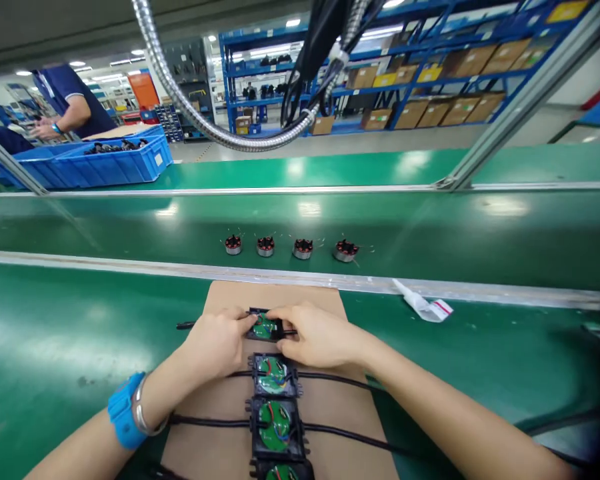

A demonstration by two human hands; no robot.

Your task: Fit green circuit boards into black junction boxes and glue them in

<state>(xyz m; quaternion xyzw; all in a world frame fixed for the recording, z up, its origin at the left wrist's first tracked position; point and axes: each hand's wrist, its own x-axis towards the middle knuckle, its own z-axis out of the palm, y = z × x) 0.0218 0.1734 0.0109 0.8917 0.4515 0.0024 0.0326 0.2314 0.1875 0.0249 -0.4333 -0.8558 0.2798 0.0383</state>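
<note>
At the far end of the cardboard sheet [330, 400], both hands grip a black plastic housing with a green circuit board [265, 327] inside. My left hand [223, 343] is closed on its left side, index finger at the board's edge. From the right, my right hand [317, 333] pinches the same housing, thumb low and fingers on top. Closer to me, a second housing [274, 375] and a third housing [277, 427] lie in a column, their boards showing red and blue wires. Black cables [340, 433] run out of both sides. One more housing [283, 472] is cut off by the bottom edge.
Several copper-wound motor stators [303, 249] stand in a row on the green belt behind a metal rail [130, 267]. A small plastic bag [425, 303] lies right. Overhead hangs a flexible metal conduit [220, 137]. Blue bins [115, 160] and a co-worker [75, 100] are far left.
</note>
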